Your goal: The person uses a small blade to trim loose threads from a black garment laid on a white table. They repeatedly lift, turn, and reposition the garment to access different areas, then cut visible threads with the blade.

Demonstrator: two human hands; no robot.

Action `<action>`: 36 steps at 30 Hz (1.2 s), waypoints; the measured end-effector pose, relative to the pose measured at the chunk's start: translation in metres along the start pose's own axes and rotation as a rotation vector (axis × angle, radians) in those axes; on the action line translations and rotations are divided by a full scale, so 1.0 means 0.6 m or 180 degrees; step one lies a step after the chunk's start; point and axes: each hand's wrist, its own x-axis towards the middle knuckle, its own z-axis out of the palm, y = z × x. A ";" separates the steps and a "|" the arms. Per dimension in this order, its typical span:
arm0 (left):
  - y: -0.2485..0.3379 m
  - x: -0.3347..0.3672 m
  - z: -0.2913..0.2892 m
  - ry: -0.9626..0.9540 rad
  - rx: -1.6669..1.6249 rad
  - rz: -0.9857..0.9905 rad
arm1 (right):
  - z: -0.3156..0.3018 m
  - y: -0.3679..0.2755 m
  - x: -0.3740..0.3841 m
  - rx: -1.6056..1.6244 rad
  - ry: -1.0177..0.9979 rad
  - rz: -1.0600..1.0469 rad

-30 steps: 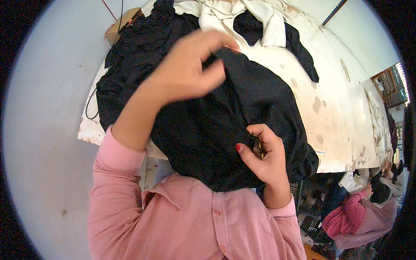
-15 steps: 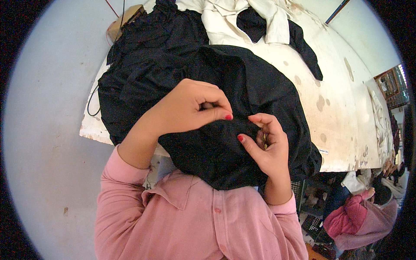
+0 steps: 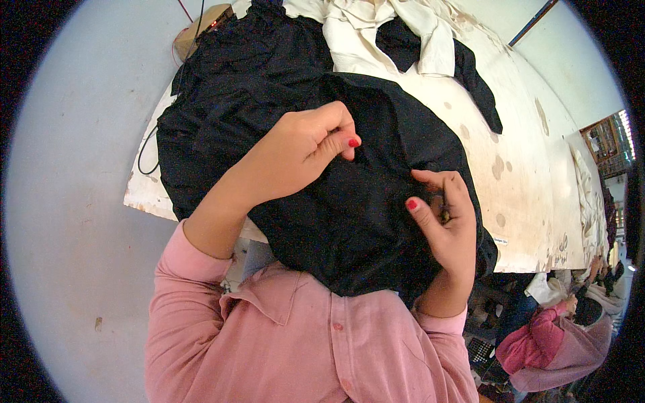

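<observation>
Black cloth (image 3: 349, 228) lies bunched and draped over the table and down across my lap. Above its middle, my left hand (image 3: 322, 141) is closed in a pinch, thumb against the curled fingers. What the pinch holds, if anything, is too fine to see. To the right and a little nearer, my right hand (image 3: 447, 218) hovers over the same cloth with thumb and forefinger apart. Its other fingers curl round a small yellowish, dark-edged thing (image 3: 444, 215), mostly hidden in the palm.
A pale, stained table (image 3: 517, 201) extends to the right. White cloth (image 3: 433, 47) and another black piece (image 3: 480, 87) lie at the back. A brown box (image 3: 205, 27) with a cable sits at the far left. Another person (image 3: 557, 342) in pink is at the lower right.
My hands have moved apart: the left has risen away from me, the right has shifted to the right. The black cloth stays much as it was.
</observation>
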 end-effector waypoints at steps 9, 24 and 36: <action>0.005 0.018 0.029 -0.0095 -0.1013 -0.0140 | 0.016 0.008 0.006 -0.0777 0.0936 -0.0339; 0.016 0.042 0.051 -0.1342 -0.0393 -0.0115 | 0.003 0.054 0.001 0.0410 -0.0462 -0.0772; 0.031 0.016 0.051 -0.0660 -0.0173 0.0080 | 0.016 0.041 0.013 0.0388 0.0133 -0.1069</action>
